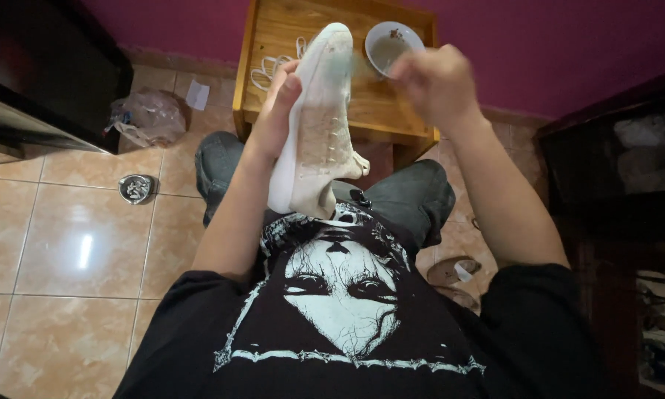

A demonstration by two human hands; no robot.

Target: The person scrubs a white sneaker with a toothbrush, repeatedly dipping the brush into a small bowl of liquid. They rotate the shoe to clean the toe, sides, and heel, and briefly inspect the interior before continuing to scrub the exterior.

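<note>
Magenta walls and glossy beige floor tiles (73,244) frame what I see, with a low wooden table (391,111) just past my knees. My left hand (277,111) wraps the side of a white sneaker (321,125), fingers curled along its edge and thumb on the upper, tipping the toe up and away, probably so the laceless front faces me. My right hand (436,81) is blurred just right of the toe; its fingers look bunched, though I cannot tell whether they pinch anything. Beyond those fingers a small bowl of murky liquid (391,46) sits within reach, and loose white laces (269,70) lie beyond my left fingertips.
</note>
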